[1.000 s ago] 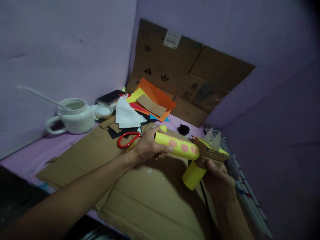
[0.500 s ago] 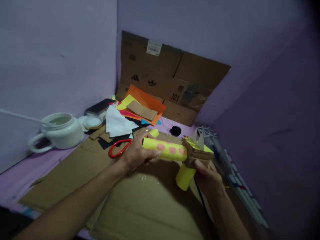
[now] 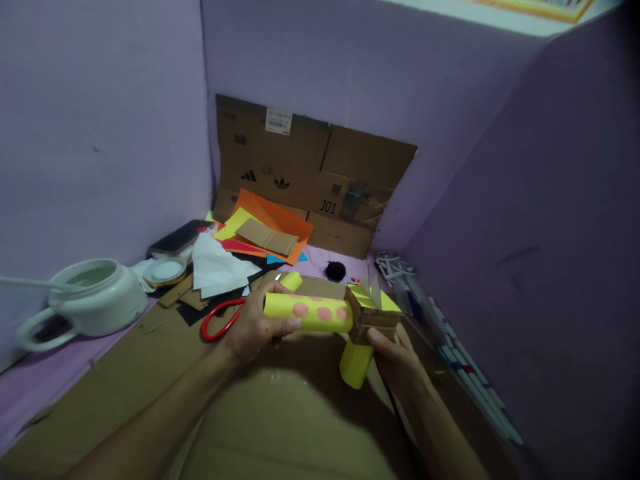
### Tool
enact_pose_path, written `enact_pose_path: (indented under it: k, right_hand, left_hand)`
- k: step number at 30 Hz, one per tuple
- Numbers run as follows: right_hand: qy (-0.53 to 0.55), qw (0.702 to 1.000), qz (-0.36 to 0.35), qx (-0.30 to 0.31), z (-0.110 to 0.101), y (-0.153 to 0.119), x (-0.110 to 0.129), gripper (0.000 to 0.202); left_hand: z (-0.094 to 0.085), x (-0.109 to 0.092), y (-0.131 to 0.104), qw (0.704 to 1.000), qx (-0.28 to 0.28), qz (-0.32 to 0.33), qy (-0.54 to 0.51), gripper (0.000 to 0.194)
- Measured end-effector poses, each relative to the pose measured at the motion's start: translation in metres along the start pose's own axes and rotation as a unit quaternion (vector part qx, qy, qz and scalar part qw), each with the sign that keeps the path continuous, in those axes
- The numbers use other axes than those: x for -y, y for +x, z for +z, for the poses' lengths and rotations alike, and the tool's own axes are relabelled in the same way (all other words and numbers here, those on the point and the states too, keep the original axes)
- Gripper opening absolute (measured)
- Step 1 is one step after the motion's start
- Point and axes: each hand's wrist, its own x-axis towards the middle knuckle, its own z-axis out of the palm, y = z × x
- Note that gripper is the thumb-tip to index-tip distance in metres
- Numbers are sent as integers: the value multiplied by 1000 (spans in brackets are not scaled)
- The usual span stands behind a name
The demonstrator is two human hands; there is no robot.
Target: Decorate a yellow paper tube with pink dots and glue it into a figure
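Note:
Held between both hands is a paper craft model (image 3: 320,315) made of yellow paper tubes, the long one marked with pinkish-orange spots. My left hand (image 3: 257,325) is closed around the left end of the spotted tube. At the model's right end, my right hand (image 3: 397,360) grips a small brown cardboard box part (image 3: 379,321) with yellow paper and pale pointed pieces on top. A shorter yellow tube (image 3: 356,363) hangs below that box part. Another yellow tube end (image 3: 291,281) shows behind my left hand. Red-handled scissors (image 3: 215,323) lie just left of that hand, partly covered.
A cardboard sheet (image 3: 280,427) covers the work surface. To the left stands a white mug-like pot (image 3: 103,300) with a stick in it. Coloured paper (image 3: 270,217), white paper (image 3: 217,263) and a black round thing (image 3: 335,271) lie behind. Paper rods (image 3: 475,380) lie along the right wall.
My view has tilted up and shifted, so the scene sits lower and further left. Both hands keep their hold on the model, which looks nearly the same.

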Motion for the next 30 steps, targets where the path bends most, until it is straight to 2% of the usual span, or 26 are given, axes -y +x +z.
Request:
enact_pose_path:
  k: [10, 17, 23, 28, 30]
  right_hand:
    - [3, 999, -7, 36, -5, 3, -2, 54]
    - [2, 999, -19, 27, -4, 2, -2, 53]
    - [-7, 999, -30, 44, -1, 1, 2, 53]
    - [-34, 997, -52, 52, -10, 0, 5, 73]
    - [-56, 995, -66, 47, -17, 0, 6, 72]
  left_hand:
    - [-1, -1, 0, 1000, 1, 6, 19, 37]
    - [-2, 2, 1, 999, 16, 16, 30, 39]
    - [-6, 1, 2, 998, 21, 27, 59, 40]
    - [-11, -5, 2, 987, 29, 90, 129, 42]
    - [-12, -7, 2, 982, 37, 109, 151, 42]
